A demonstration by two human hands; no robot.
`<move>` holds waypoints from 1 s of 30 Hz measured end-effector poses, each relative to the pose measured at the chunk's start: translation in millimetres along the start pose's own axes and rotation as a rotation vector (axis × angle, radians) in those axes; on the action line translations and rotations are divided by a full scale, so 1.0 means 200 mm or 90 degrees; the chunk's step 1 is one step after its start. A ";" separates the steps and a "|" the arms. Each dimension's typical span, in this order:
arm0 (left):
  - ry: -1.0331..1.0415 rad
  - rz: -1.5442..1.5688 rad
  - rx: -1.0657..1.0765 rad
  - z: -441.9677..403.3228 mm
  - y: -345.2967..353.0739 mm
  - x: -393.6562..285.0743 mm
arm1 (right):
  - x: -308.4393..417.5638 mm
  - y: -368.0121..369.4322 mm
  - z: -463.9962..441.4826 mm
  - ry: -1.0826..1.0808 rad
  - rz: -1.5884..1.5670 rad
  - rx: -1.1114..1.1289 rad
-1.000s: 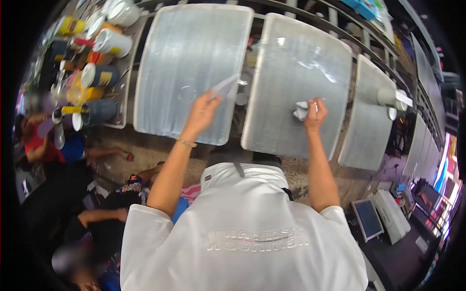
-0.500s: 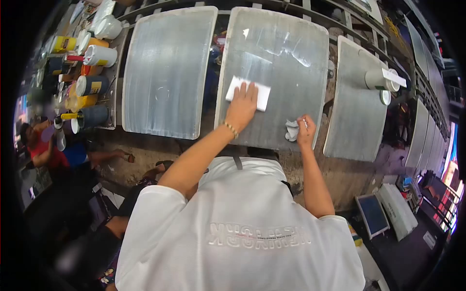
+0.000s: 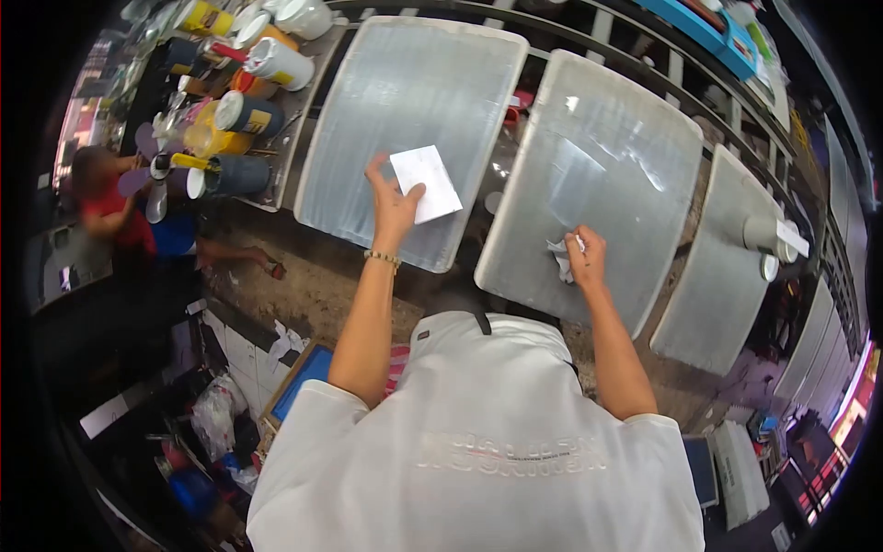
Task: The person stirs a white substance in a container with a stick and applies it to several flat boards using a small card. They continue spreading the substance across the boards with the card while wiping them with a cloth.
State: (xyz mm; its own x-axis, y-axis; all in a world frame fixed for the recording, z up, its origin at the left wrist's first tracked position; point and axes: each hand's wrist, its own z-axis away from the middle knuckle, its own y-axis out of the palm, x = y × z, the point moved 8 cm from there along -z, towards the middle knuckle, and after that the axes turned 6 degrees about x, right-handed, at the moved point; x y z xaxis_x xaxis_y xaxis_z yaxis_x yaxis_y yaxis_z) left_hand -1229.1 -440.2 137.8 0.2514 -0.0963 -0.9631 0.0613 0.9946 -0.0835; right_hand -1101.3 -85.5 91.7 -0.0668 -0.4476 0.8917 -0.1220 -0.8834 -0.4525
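Observation:
In my left hand is a flat white sheet of paper, pinched at its left side and raised above the grey panel on the left. My right hand is closed on a crumpled white piece, paper or cloth, low over the middle grey panel. That panel has a pale rectangular patch and some shiny streaks. Its light border runs round the edges.
A third grey panel on the right carries a pale container. Tubs and a white bucket crowd the left end. A person in a red top sits at the far left. A blue tray lies at the upper right.
My left hand has lifted the white sheet off the middle panel and moved left, over the left panel. My right hand still holds the crumpled piece. The whole view has turned.

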 end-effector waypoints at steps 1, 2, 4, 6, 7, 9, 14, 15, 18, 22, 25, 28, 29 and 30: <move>0.019 0.057 -0.020 -0.01 -0.08 0.05 | 0.04 0.05 -0.05 -0.007 -0.006 0.005; 0.019 0.054 -0.026 -0.04 -0.18 0.09 | 0.09 0.09 -0.08 -0.025 0.007 0.020; -0.064 -0.126 0.108 -0.09 -0.30 0.16 | 0.14 0.17 -0.12 -0.043 0.021 0.040; -0.080 -0.006 0.124 -0.09 -0.38 0.06 | 0.17 0.27 -0.15 -0.046 0.056 0.102; -0.047 0.041 0.140 -0.10 -0.40 -0.03 | 0.17 0.30 -0.16 -0.046 0.056 0.102; 0.090 -0.037 0.149 -0.24 -0.51 -0.06 | 0.20 0.35 -0.17 -0.087 0.144 0.071; 0.366 -0.643 -0.038 -0.78 -0.64 -0.39 | 0.21 0.41 -0.17 -0.082 0.271 -0.016; 0.448 -0.677 -0.051 -0.87 -0.61 -0.47 | 0.21 0.41 -0.16 -0.083 0.300 -0.023; 0.346 -0.848 -0.085 -1.16 -0.51 -0.65 | 0.22 0.41 -0.17 -0.089 0.318 -0.030; 0.656 -0.825 -0.011 -1.53 -0.30 -0.73 | 0.20 0.42 -0.16 -0.073 0.341 -0.041; 0.700 -0.813 0.071 -1.77 -0.19 -0.67 | 0.20 0.42 -0.17 -0.062 0.348 -0.036; 0.756 -0.831 0.130 -1.80 -0.13 -0.55 | 0.20 0.42 -0.17 -0.053 0.340 -0.035; 0.681 -0.777 0.160 -1.83 -0.15 -0.50 | 0.19 0.42 -0.16 -0.047 0.340 -0.037; 0.605 -0.724 0.189 -1.85 -0.17 -0.46 | 0.19 0.43 -0.16 -0.041 0.340 -0.038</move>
State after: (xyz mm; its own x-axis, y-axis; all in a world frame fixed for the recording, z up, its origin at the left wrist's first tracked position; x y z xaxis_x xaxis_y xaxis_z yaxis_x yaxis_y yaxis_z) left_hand -1612.4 -451.0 135.1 -0.7557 -0.6114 -0.2346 0.0038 0.3541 -0.9352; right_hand -1146.3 -173.2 86.3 -0.0744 -0.8415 0.5351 -0.1434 -0.5220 -0.8408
